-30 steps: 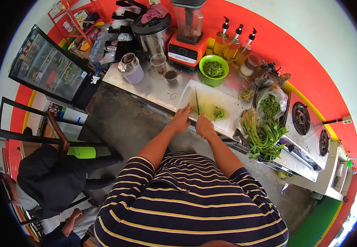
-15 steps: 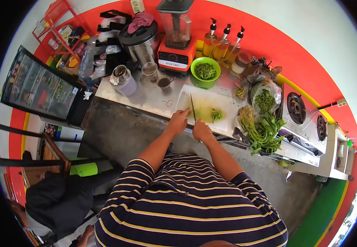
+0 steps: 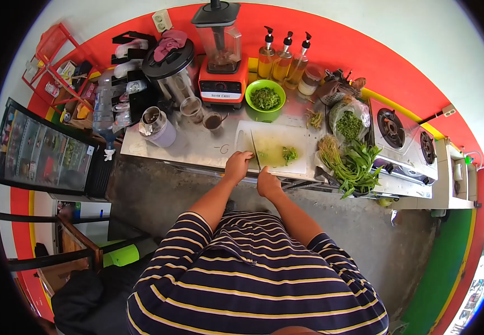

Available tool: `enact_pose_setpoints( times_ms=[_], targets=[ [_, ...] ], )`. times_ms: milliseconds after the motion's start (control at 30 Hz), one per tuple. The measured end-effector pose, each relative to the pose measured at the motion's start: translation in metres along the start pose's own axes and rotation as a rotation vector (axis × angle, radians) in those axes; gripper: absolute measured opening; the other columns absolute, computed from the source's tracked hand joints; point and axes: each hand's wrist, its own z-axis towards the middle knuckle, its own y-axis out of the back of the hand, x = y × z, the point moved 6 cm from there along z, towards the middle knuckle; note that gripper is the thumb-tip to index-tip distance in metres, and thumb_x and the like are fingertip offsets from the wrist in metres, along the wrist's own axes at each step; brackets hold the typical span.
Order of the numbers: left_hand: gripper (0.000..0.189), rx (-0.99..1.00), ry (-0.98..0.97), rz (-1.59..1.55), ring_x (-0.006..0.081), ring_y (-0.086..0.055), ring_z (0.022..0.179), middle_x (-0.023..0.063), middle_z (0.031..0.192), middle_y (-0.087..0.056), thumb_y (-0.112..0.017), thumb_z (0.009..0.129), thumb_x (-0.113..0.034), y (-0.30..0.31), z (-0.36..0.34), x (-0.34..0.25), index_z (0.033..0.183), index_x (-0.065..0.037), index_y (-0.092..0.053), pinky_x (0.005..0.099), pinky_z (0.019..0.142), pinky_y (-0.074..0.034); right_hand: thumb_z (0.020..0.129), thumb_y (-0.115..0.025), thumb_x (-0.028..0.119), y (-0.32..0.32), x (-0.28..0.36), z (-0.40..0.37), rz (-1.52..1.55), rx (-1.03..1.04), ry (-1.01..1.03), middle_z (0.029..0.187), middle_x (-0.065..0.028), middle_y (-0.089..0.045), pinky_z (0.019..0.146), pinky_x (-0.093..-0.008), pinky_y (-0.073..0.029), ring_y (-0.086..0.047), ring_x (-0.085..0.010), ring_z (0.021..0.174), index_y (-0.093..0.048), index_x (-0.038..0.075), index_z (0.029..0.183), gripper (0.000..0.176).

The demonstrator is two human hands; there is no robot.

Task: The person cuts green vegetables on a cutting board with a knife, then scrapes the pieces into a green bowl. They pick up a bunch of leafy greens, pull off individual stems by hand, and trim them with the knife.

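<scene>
My right hand (image 3: 268, 183) is closed around the handle of a kitchen knife (image 3: 255, 146), whose blade points away from me over the white cutting board (image 3: 275, 131). Beside the blade, at the board's near left, the fingers of my left hand (image 3: 238, 165) are curled together. What they hold, if anything, is too small to make out. Some bits of green lie next to the blade. A small pile of cut greens (image 3: 290, 154) rests on the board to the right of the knife.
Behind the board stand a green bowl of chopped greens (image 3: 265, 99), an orange blender (image 3: 222, 84) and several pump bottles (image 3: 281, 64). Long-stemmed leafy greens (image 3: 353, 167) overhang the counter's front edge at right, before a gas stove (image 3: 401, 142). Cups (image 3: 213, 121) stand left.
The whole view has shifted slightly, so the counter things appear farther left. Both hands stay at the board, and the knife remains in my right hand at nearly the same place.
</scene>
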Motion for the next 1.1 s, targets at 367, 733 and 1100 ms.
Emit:
enact_pose_setpoints(
  times_ms=[367,733,1100],
  targets=[
    [0.016,-0.035,-0.081,-0.044,0.0335,-0.066,0.093,0.0111,0.1,-0.067,-0.064,0.086,-0.005,0.002,0.002,-0.002,0.098,-0.008,-0.074,0.0439,0.083,-0.053,0.092,-0.056,0.013,0.004,-0.045,-0.006,0.107,-0.09,-0.1,0.114,-0.0301,-0.067,0.093,-0.0498,-0.054,-0.067,-0.043,0.106,-0.042,-0.003,0.126,0.04],
    [0.013,0.085,-0.334,0.001,0.036,-0.062,0.092,0.0161,0.092,-0.065,-0.064,0.086,-0.005,-0.027,0.016,-0.025,0.092,-0.002,-0.074,0.0434,0.083,-0.05,0.096,-0.056,0.022,0.021,-0.05,-0.01,0.137,-0.162,-0.04,0.112,-0.031,-0.066,0.091,-0.0506,-0.054,-0.067,-0.0443,0.106,-0.044,-0.002,0.123,0.038],
    [0.019,0.128,-0.23,-0.096,0.0372,-0.061,0.09,0.0181,0.089,-0.064,-0.063,0.086,-0.006,-0.021,0.022,-0.012,0.1,-0.006,-0.076,0.0447,0.082,-0.05,0.09,-0.058,0.01,0.005,-0.027,0.002,0.062,-0.186,-0.095,0.104,-0.0303,-0.069,0.087,-0.0483,-0.056,-0.069,-0.0433,0.102,-0.043,-0.005,0.117,0.034]
  ],
)
